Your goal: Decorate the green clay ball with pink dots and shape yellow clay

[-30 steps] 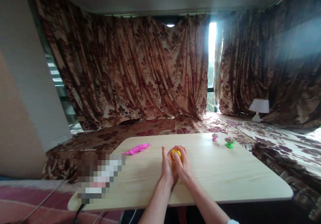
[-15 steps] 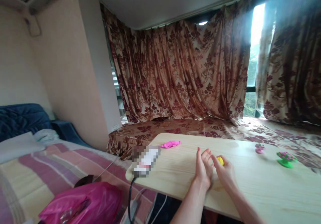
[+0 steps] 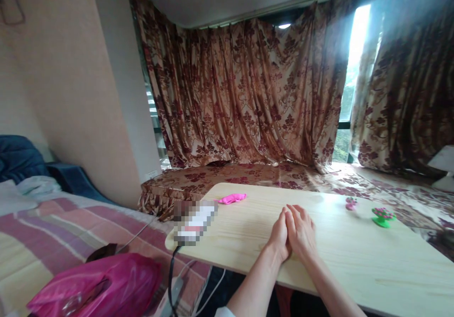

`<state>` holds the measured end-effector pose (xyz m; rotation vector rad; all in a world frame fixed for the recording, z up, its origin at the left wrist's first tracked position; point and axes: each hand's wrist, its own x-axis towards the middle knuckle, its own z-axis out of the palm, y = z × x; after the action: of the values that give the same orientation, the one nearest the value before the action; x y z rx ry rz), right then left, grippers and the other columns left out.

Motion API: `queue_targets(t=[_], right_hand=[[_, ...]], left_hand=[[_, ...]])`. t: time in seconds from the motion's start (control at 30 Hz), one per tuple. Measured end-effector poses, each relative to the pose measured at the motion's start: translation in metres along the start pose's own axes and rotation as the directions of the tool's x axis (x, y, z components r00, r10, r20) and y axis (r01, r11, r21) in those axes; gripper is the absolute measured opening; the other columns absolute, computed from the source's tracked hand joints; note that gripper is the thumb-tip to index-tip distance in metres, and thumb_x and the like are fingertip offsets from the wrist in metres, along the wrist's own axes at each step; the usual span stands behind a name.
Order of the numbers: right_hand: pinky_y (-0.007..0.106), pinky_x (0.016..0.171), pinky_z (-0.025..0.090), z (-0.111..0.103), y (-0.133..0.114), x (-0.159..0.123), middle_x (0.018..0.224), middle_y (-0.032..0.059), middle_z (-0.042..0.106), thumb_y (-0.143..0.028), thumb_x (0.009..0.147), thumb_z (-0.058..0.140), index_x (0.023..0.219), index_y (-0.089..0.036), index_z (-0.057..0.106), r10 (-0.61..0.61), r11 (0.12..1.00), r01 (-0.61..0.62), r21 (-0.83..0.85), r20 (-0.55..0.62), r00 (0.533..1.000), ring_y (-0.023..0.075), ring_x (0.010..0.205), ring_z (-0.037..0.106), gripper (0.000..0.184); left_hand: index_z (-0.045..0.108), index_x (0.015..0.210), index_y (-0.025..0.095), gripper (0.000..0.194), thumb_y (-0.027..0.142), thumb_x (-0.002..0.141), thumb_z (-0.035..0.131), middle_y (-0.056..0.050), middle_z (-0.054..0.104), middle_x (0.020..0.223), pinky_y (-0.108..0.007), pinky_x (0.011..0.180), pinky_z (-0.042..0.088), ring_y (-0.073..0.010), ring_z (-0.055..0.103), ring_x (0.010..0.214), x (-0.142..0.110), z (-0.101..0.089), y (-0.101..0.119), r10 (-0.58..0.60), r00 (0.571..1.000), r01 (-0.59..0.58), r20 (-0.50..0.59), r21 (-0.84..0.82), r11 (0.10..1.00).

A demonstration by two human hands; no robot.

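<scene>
My left hand (image 3: 277, 237) and my right hand (image 3: 302, 232) are pressed palm to palm just above the pale wooden table (image 3: 354, 265), near its front edge. Their fingers lie straight and close together. The yellow lump seen between them earlier is hidden inside the palms now. A flat pink piece of clay (image 3: 232, 198) lies at the far left of the table. A small pink clay figure (image 3: 351, 203) and a green and pink clay figure (image 3: 382, 216) stand at the far right.
A blurred-out object (image 3: 193, 222) lies on the table's left corner, with a cable (image 3: 170, 279) hanging below it. A pink plastic bag (image 3: 102, 286) sits on the striped bed (image 3: 42, 232) at left. Patterned curtains (image 3: 248, 99) cover the window behind.
My hands have closed flat together over the yellow lump, which showed at the fingertips before. The view has swung to the left, so the bed and bag came into sight.
</scene>
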<state>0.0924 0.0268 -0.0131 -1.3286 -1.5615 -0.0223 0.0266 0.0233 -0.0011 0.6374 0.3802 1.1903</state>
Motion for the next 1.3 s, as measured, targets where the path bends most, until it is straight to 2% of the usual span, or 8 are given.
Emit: queue_targets(t=[0.2,0.3,0.43,0.57,0.7,0.97,1.13,1.3], right_hand=[[0.038,0.095,0.035,-0.002,0.007,-0.001,0.116,0.0091,0.051,-0.042,0.088,0.032,0.113,-0.019,0.053,0.136,0.903,-0.099,0.418,-0.060,0.989,0.0212,0.111,0.046,0.040],[0.036,0.091,0.039,-0.002,0.006,-0.002,0.117,0.0077,0.051,-0.044,0.086,0.037,0.113,-0.022,0.052,0.199,0.828,-0.169,0.534,0.001,0.980,0.0211,0.106,0.050,0.039],[0.035,0.088,0.042,0.002,0.008,0.002,0.114,0.0073,0.054,-0.046,0.077,0.051,0.119,-0.021,0.047,0.358,0.735,-0.298,0.609,0.024,0.933,0.0218,0.103,0.052,0.049],[0.031,0.068,0.049,-0.002,0.017,0.007,0.099,0.0059,0.059,-0.044,0.073,0.055,0.115,-0.020,0.049,0.492,0.611,-0.398,0.684,0.066,0.868,0.0201,0.087,0.058,0.049],[0.025,0.061,0.045,-0.008,0.013,0.006,0.081,0.0021,0.060,-0.038,0.069,0.059,0.090,-0.018,0.058,0.406,0.702,-0.322,0.635,0.015,0.914,0.0159,0.071,0.056,0.030],[0.022,0.045,0.030,-0.011,-0.007,-0.003,0.047,-0.0038,0.044,-0.046,0.079,0.046,0.055,-0.018,0.048,0.280,0.740,-0.293,0.605,0.120,0.953,0.0106,0.045,0.040,0.037],[0.025,0.058,0.038,-0.009,-0.012,-0.007,0.059,-0.0013,0.051,-0.041,0.087,0.035,0.063,-0.019,0.049,0.132,0.876,-0.142,0.461,0.054,0.990,0.0136,0.058,0.048,0.035],[0.041,0.090,0.032,-0.010,-0.007,0.002,0.108,0.0076,0.055,-0.039,0.085,0.039,0.101,-0.021,0.056,0.039,0.995,-0.030,0.100,-0.089,0.995,0.0224,0.099,0.049,0.030]], left_hand=[[0.046,0.047,0.018,0.053,0.065,0.071,0.046,0.007,0.032,0.034,-0.022,0.034,0.023,-0.0067,0.027,0.029,-0.001,-0.003,0.005,0.210,0.916,-0.095,-0.342,0.324,0.941],[0.053,0.054,0.017,0.052,0.065,0.073,0.044,0.004,0.043,0.039,-0.022,0.041,0.032,-0.0085,0.038,0.035,-0.005,-0.001,0.005,0.278,0.928,-0.169,-0.247,0.384,0.908],[0.064,0.087,0.017,0.051,0.061,0.077,0.041,-0.005,0.066,0.079,-0.027,0.071,0.043,-0.0171,0.059,0.076,-0.008,0.005,0.001,0.099,0.995,-0.104,0.031,0.271,0.957],[0.064,0.096,0.016,0.050,0.058,0.077,0.044,-0.009,0.060,0.111,-0.028,0.083,0.040,-0.0221,0.049,0.107,-0.002,-0.001,0.004,0.148,0.984,-0.117,-0.098,0.269,0.956],[0.062,0.099,0.016,0.052,0.059,0.077,0.043,-0.008,0.053,0.121,-0.027,0.077,0.043,-0.0219,0.046,0.110,0.005,-0.012,0.010,0.225,0.933,-0.156,-0.281,0.247,0.956],[0.058,0.101,0.015,0.048,0.055,0.078,0.046,-0.010,0.058,0.109,-0.027,0.080,0.044,-0.0199,0.054,0.102,0.001,-0.006,0.011,0.064,0.985,-0.059,-0.162,0.035,0.998],[0.061,0.088,0.013,0.047,0.056,0.076,0.048,-0.010,0.064,0.091,-0.032,0.082,0.044,-0.0236,0.059,0.091,-0.004,0.000,0.007,-0.178,0.982,0.178,0.060,-0.004,0.984],[0.062,0.096,0.015,0.038,0.046,0.076,0.054,-0.007,0.066,0.087,-0.032,0.086,0.041,-0.0211,0.060,0.087,-0.005,0.006,0.002,-0.083,0.994,0.080,0.071,0.039,0.996]])
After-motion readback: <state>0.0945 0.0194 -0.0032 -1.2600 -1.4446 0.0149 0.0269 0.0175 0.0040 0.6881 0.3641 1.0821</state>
